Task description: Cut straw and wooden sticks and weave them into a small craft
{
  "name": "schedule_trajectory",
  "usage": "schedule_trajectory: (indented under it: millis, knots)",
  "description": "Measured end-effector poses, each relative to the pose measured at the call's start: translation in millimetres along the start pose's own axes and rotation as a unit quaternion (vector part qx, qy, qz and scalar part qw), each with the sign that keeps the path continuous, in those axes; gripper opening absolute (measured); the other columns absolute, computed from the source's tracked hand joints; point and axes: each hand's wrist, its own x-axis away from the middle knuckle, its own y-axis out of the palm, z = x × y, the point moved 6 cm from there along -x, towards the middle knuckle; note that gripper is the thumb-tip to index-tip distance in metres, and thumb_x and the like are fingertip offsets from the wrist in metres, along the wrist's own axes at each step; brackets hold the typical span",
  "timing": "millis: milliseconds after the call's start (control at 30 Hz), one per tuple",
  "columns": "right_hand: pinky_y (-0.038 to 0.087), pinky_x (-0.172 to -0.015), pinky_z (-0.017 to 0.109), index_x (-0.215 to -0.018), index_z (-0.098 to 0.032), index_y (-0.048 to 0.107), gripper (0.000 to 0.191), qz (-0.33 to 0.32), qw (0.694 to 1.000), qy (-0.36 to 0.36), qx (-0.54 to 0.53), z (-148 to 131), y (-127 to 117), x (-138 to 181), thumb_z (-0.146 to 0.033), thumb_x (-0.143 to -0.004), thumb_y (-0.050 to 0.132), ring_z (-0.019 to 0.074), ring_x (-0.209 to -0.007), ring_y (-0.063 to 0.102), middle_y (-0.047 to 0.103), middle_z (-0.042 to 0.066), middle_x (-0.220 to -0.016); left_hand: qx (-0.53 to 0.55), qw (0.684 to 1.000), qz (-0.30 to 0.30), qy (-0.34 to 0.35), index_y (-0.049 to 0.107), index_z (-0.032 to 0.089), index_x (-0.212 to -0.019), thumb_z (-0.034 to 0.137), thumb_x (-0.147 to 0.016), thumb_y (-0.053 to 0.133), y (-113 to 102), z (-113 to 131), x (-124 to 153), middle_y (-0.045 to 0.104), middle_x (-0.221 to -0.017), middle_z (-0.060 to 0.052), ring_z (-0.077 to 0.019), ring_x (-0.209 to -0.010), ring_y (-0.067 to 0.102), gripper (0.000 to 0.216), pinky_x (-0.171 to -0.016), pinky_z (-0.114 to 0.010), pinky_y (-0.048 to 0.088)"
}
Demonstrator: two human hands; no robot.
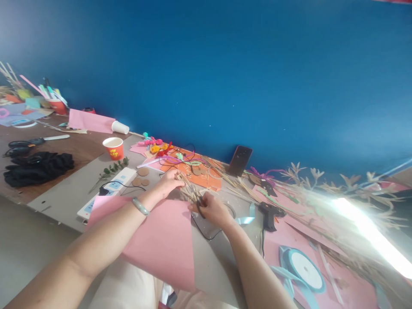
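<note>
Both my hands meet over a small bundle of dry straw stalks [190, 190] on the table. My left hand [169, 182], with a pale green bangle on the wrist, is closed on the bundle's far end. My right hand [210, 209] pinches the near end, together with a thin dark piece that I cannot make out. A large pink paper sheet [161, 240] lies under my forearms. A thin black wire [206, 234] loops beneath my right hand.
A red paper cup [113, 148], white power strip [109, 189], cardboard discs [143, 172], black glue gun [269, 214], blue ribbon spool [304, 270], dark phone [240, 160] against the blue wall, dried stalks [322, 189], black cloth [37, 167] and scissors [22, 143] lie around.
</note>
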Motion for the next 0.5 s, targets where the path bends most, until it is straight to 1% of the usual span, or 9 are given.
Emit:
schedule_trajectory:
  millis: [167,300,500]
  knots:
    - [0.024,-0.047,0.023,-0.069,-0.021,0.049,0.037,-0.001,1.0,0.0,-0.005,1.2,1.7,-1.6,-0.055,-0.065,0.064,0.0098,-0.05,0.04,0.054,-0.004,-0.06,-0.007,1.0,-0.017,-0.01,0.047,0.016,-0.084,0.008,-0.057,0.067,2.7,-1.9,1.1,0.063,-0.058,0.001,-0.0102,-0.048,0.056,0.034,-0.045,-0.019,0.038]
    - [0.023,-0.047,0.023,-0.068,-0.021,0.048,0.038,-0.004,1.0,-0.009,-0.014,0.4,3.0,-2.2,-0.055,-0.065,0.064,0.0093,-0.05,0.038,0.051,-0.005,-0.058,-0.012,0.999,-0.032,-0.007,0.048,0.015,-0.087,0.007,-0.059,0.068,2.7,-6.5,-0.7,0.066,-0.063,-0.001,-0.0101,-0.049,0.057,0.036,-0.047,-0.019,0.041]
    - [0.023,-0.046,0.023,-0.065,-0.021,0.045,0.039,-0.011,1.0,-0.015,-0.023,-1.9,1.0,-1.6,-0.055,-0.065,0.063,0.0091,-0.049,0.036,0.049,-0.006,-0.055,0.012,0.999,-0.048,-0.005,0.048,0.014,-0.086,0.009,-0.057,0.073,2.5,-10.2,-3.7,0.067,-0.064,-0.002,-0.0118,-0.052,0.061,0.039,-0.051,-0.022,0.045]
